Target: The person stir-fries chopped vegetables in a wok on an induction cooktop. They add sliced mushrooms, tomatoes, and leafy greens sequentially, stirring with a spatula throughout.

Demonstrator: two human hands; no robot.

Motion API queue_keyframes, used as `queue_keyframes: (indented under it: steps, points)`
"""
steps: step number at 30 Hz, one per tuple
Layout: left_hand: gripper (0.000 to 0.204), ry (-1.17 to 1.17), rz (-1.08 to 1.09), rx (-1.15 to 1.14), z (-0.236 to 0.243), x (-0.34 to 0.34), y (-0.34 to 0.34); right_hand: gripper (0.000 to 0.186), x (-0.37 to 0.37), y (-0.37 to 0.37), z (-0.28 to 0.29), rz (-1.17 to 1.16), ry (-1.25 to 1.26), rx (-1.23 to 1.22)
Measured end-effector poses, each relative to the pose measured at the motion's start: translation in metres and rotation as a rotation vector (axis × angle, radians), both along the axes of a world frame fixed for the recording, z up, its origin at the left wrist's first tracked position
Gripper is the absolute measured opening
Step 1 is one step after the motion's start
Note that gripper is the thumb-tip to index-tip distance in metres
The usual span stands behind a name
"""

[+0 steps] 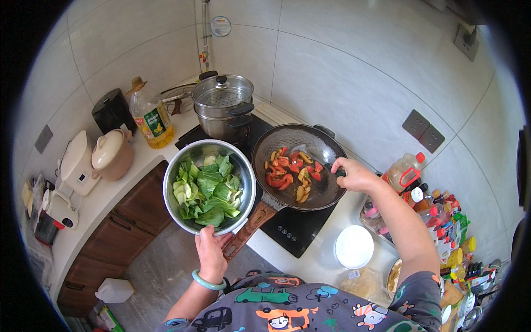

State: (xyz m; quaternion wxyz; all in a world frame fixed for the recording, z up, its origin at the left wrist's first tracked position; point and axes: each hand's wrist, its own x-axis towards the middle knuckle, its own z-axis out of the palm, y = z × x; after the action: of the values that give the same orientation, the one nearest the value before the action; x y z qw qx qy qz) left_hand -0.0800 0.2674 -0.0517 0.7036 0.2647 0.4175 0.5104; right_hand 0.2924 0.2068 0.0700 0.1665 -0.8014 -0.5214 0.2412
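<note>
My left hand (211,252) grips the near rim of a steel bowl (169,195), which is held up left of the wok, in front of the counter. Cut green leafy vegetables (207,185) fill the bowl. Over the wok's right rim, my right hand (354,175) is closed round the dark handle of a cooking utensil, probably a spatula; its far end dips into the wok and is only partly visible. Red tomato pieces (279,180) and browned slices (303,191) lie in the dark wok (326,191). The wok's wooden handle (250,229) points toward me, beside the bowl.
A lidded steamer pot (222,105) stands at the back of the black cooktop (296,235). An oil bottle (152,122) and a lidded pink pot (113,157) are on the left counter. Right of the wok are a white round container (354,247) and many seasoning bottles (405,171).
</note>
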Motion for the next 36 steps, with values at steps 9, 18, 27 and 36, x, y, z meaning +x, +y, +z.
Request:
queue_keyframes:
  steps: [9, 18, 27, 36]
  points:
    - [0.035, -0.014, 0.009, 0.005, 0.005, 0.002, -0.004, 0.043, 0.001, -0.015, -0.013, -0.043, -0.298, 0.146]
    - [0.035, 0.013, 0.041, 0.001, 0.005, 0.002, -0.004, 0.041, 0.002, -0.016, -0.028, -0.074, -0.376, 0.055]
    - [0.034, 0.002, 0.038, 0.023, -0.005, -0.002, -0.002, 0.042, -0.023, -0.017, -0.015, -0.051, -0.43, -0.098]
    - [0.033, -0.019, 0.028, 0.002, 0.006, 0.002, -0.005, 0.044, -0.016, -0.016, -0.042, -0.086, -0.281, 0.18]
